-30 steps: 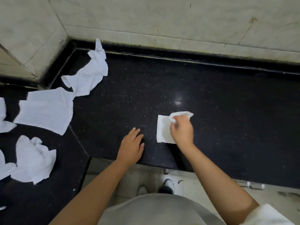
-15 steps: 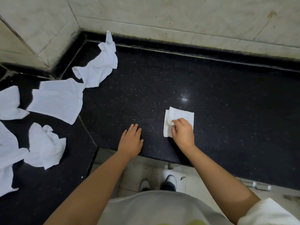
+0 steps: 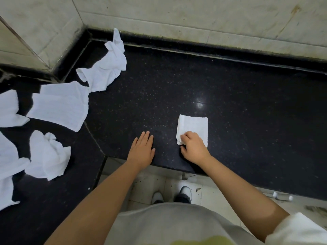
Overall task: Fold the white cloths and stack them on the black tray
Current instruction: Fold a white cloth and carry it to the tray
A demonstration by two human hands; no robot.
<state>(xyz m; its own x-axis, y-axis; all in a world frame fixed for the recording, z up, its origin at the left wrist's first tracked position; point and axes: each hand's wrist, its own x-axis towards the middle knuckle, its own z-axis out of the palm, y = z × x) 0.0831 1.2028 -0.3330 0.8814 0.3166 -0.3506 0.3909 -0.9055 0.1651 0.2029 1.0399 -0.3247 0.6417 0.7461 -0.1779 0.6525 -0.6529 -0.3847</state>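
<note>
A small white cloth point(image 3: 193, 123), folded into a neat square, lies flat on the black speckled counter point(image 3: 256, 124) near its front edge. My right hand point(image 3: 193, 147) rests on the cloth's near left corner, with curled fingers on top and the thumb at the edge, pinching it. My left hand point(image 3: 142, 150) lies flat on the bare counter a little to the left, fingers straight, holding nothing. Several unfolded white cloths are scattered to the left: a crumpled one point(image 3: 106, 71) by the back corner, a flatter one point(image 3: 60, 106), and a bunched one point(image 3: 47, 156).
More white cloths point(image 3: 8, 110) run off the left edge on the side counter. A tiled wall point(image 3: 177, 15) closes off the back and left. The counter's front edge drops to a tiled floor, where my shoes point(image 3: 184, 191) show.
My right hand brought the raised flap down, so the cloth now lies as a flat square. The hand slid to its near left corner. The left hand stayed flat on the counter.
</note>
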